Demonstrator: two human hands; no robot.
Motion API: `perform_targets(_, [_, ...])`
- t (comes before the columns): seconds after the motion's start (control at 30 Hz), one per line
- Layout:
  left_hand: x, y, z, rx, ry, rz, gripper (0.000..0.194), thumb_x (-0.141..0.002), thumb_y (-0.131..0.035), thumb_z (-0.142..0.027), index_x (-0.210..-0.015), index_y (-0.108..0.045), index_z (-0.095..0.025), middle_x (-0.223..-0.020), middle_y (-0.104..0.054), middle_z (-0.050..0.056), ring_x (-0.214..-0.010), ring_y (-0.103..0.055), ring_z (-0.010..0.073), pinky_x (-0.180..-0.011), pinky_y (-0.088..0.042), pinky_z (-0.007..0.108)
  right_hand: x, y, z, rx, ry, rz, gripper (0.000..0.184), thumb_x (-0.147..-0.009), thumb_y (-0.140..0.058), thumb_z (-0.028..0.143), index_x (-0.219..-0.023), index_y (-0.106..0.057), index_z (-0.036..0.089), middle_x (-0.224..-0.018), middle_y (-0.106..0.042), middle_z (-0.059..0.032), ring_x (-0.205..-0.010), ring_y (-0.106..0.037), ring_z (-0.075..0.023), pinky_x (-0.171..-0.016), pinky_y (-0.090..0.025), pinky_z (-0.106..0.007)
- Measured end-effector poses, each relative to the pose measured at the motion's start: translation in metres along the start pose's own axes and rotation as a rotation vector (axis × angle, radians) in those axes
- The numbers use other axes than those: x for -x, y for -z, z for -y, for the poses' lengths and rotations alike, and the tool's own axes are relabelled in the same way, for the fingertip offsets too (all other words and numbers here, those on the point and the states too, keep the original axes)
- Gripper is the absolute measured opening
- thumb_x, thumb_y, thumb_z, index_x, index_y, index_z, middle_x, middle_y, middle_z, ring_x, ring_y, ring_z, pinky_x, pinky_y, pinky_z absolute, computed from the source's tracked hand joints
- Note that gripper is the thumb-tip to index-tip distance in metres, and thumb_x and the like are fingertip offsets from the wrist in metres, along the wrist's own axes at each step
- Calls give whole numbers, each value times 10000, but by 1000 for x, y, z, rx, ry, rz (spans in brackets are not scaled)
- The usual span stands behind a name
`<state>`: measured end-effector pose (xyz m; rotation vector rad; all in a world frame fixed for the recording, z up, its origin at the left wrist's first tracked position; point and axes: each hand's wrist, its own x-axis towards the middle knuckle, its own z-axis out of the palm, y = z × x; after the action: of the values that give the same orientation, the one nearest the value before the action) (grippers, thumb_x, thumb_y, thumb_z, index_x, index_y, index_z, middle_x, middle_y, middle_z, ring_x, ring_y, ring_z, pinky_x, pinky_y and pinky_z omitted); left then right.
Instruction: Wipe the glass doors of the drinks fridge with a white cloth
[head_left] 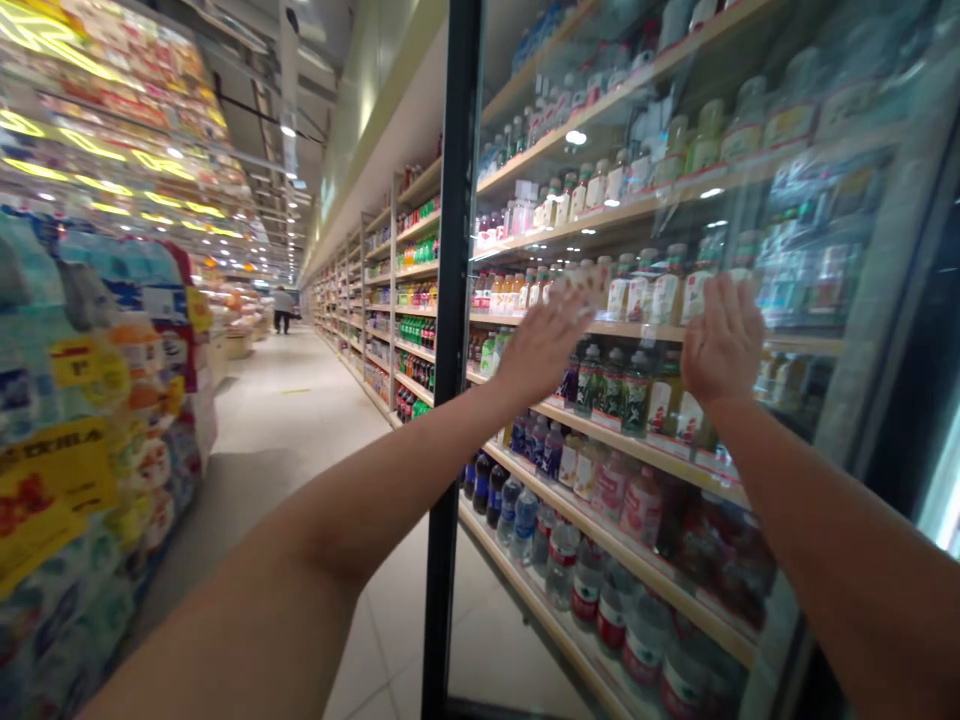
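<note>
A glass cooler door point(452, 360) with a dark frame stands in front of me, and shelves of drinks show through its pane. My left hand point(551, 338) is raised before the glass, fingers stretched out and smeared at the tips. To the right, my right hand point(724, 340) is held up, palm towards the pane, with its fingers extended upward. Neither hand shows anything in it. Whether the palms touch the glass, I cannot tell. Beyond the hands are rows of bottled drinks point(634, 393), and larger clear bottles point(589, 580) line the bottom shelf.
Along the right side of a pale tiled aisle point(300, 420) run long shelves of drinks point(416, 330). Stacked packs point(146, 350) with yellow price signs point(56, 490) form a display on the left. Far down the aisle is a person point(283, 308).
</note>
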<state>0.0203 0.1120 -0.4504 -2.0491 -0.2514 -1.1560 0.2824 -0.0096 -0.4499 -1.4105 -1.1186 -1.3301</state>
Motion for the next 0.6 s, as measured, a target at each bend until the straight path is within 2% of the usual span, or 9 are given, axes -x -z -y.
perform_targets(0.1, [36, -13, -29, 64, -451, 166, 533, -1025, -428, -152, -1549, -422, -253, -1665, -339, 7, -1583, -135, 180, -1304, -215, 444, 1, -1, 0, 2, 21, -28, 617, -1037, -305, 363, -1586, -382, 93, -1645, -354, -121, -1568, -247, -293, -1265, -263, -531])
perform_targets(0.13, [37, -11, -28, 64, -512, 193, 526, -1033, -427, -170, -1551, -419, -260, -1664, -340, -1, -1580, -150, 174, -1303, -225, 441, 1, -1, 0, 4, 24, -36, 615, -1039, -299, 366, -1582, -390, 94, -1641, -364, -119, -1569, -245, -283, -1268, -263, -519])
perform_targets(0.2, [22, 1, -12, 28, -411, 166, 541, -1031, -402, -137, -1560, -404, -255, -1673, -321, 0, -1582, -133, 182, -1306, -214, 471, 1, -2, 0, 12, 19, -60, 614, -1034, -302, 377, -1569, -418, 98, -1628, -390, -112, -1566, -256, -274, -1270, -267, -502])
perform_targets(0.33, [-29, 22, 26, -41, 93, -49, 588, -999, -347, -38, -1552, -410, -228, -1675, -313, 29, -1592, -49, 218, -1313, -149, 534, 1, -4, 0, 31, 20, -74, 632, -1012, -316, 388, -1569, -423, 110, -1627, -395, -100, -1559, -277, -268, -1266, -280, -495])
perform_targets(0.4, [-26, 16, 19, -22, 178, -88, 561, -1006, -367, -58, -1549, -414, -191, -1676, -305, 67, -1594, -28, 243, -1312, -155, 528, 1, -4, -1, 41, 17, -71, 635, -1008, -304, 386, -1567, -426, 109, -1626, -396, -103, -1559, -278, -265, -1263, -285, -494])
perform_targets(0.43, [-14, 10, 8, -6, 157, -79, 543, -1013, -379, -74, -1544, -423, -179, -1675, -306, 78, -1594, -28, 251, -1311, -165, 520, 1, -5, -1, 44, 13, -68, 637, -1010, -298, 390, -1567, -426, 109, -1626, -395, -104, -1559, -277, -266, -1262, -285, -495])
perform_targets(0.5, [20, -6, -21, 24, -38, -1, 498, -1025, -396, -104, -1511, -475, -181, -1662, -338, 73, -1592, -54, 249, -1311, -184, 496, 0, -5, -1, 44, 11, -70, 642, -1010, -294, 396, -1568, -426, 105, -1626, -393, -106, -1559, -276, -271, -1260, -287, -497])
perform_targets(0.57, [52, -17, -43, 44, -417, 109, 468, -1046, -392, -141, -1488, -511, -238, -1636, -395, 2, -1577, -176, 205, -1307, -228, 424, 0, -4, -1, 43, 20, -78, 646, -1006, -296, 394, -1564, -432, 96, -1624, -396, -105, -1559, -278, -273, -1260, -292, -492])
perform_targets(0.6, [60, -18, -46, 44, -530, 150, 466, -1050, -401, -161, -1496, -504, -248, -1635, -397, -10, -1568, -214, 200, -1304, -241, 419, 0, -4, -1, 44, 24, -83, 647, -1006, -296, 394, -1561, -437, 94, -1622, -401, -102, -1558, -282, -271, -1262, -294, -485])
